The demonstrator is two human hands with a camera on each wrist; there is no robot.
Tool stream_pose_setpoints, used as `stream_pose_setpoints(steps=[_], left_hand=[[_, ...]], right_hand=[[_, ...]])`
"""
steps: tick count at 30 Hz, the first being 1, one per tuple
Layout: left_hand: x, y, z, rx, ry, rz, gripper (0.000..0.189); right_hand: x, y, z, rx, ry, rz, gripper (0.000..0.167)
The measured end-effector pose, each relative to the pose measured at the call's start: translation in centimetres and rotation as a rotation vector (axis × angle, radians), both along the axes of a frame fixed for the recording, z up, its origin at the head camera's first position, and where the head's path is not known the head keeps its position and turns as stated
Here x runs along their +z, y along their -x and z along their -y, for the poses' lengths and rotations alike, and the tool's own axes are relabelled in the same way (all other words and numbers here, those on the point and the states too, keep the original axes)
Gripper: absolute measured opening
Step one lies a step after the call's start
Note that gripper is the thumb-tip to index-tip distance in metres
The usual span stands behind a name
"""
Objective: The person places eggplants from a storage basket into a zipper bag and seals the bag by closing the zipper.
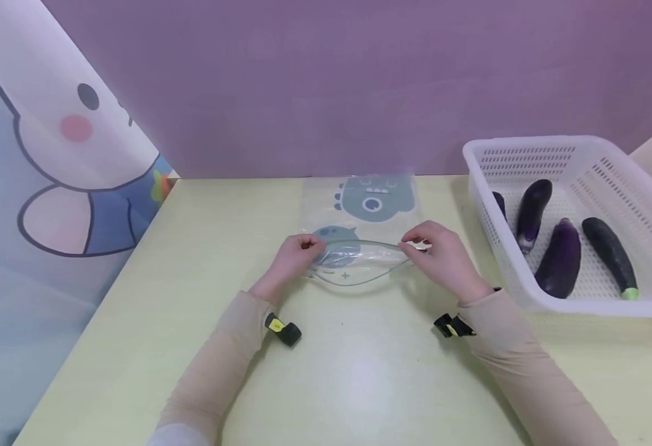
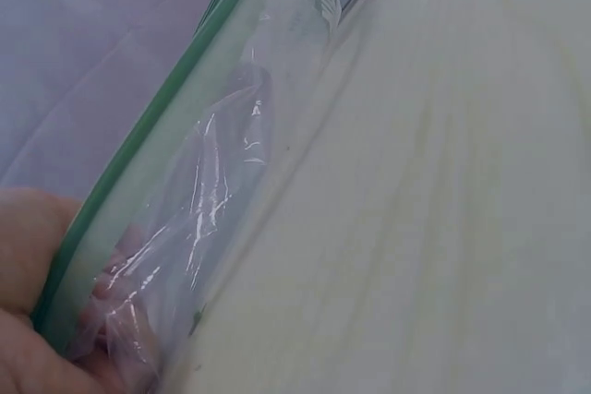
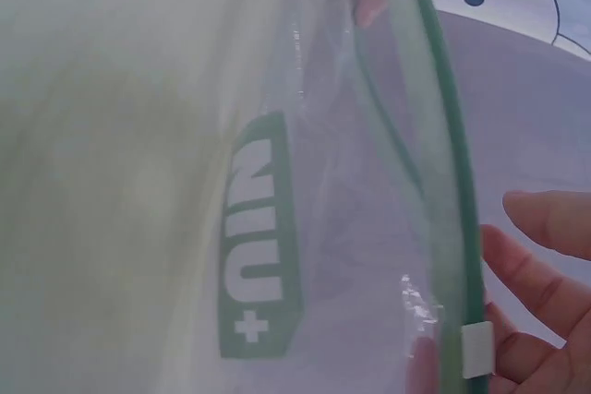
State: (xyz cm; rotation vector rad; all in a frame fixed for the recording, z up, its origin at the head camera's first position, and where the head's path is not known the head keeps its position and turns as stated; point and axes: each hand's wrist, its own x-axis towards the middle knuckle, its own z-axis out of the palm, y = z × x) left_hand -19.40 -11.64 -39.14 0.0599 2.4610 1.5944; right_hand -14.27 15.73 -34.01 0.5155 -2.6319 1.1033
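Observation:
A clear slider zip bag (image 1: 378, 201) with blue-green cartoon prints lies on the table, its mouth parted into an oval and lifted toward me. My left hand (image 1: 302, 253) pinches the left end of the mouth; in the left wrist view the fingers show through the plastic below the green zip strip (image 2: 152, 122). At the other end, my right hand (image 1: 437, 257) holds the rim. Beside its fingers in the right wrist view is the white slider (image 3: 477, 350), with one fingertip visible behind the film. No contents show inside the bag.
To the right stands a white plastic basket (image 1: 499, 244) holding several dark eggplants (image 1: 560, 260). Behind the pale yellow table (image 1: 337, 371) rises a purple backdrop (image 1: 303, 87). A cartoon-printed sheet (image 1: 52, 297) hangs at the left.

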Motion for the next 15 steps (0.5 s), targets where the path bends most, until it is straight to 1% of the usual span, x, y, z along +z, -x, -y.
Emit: stream_pose_setpoints(steps=[7, 11, 15], left_hand=[[-0.3, 0.0, 0.1, 0.011, 0.013, 0.021, 0.019], [-0.4, 0.1, 0.1, 0.006, 0.039, -0.002, 0.018], [-0.6, 0.2, 0.0, 0.008, 0.064, -0.03, 0.019]], right_hand=[[1.2, -0.7, 0.1, -0.014, 0.047, -0.05, 0.006], [1.9, -1.1, 0.2, -0.002, 0.076, -0.069, 0.005], [2.6, -1.4, 0.2, 0.015, 0.066, -0.062, 0.005]])
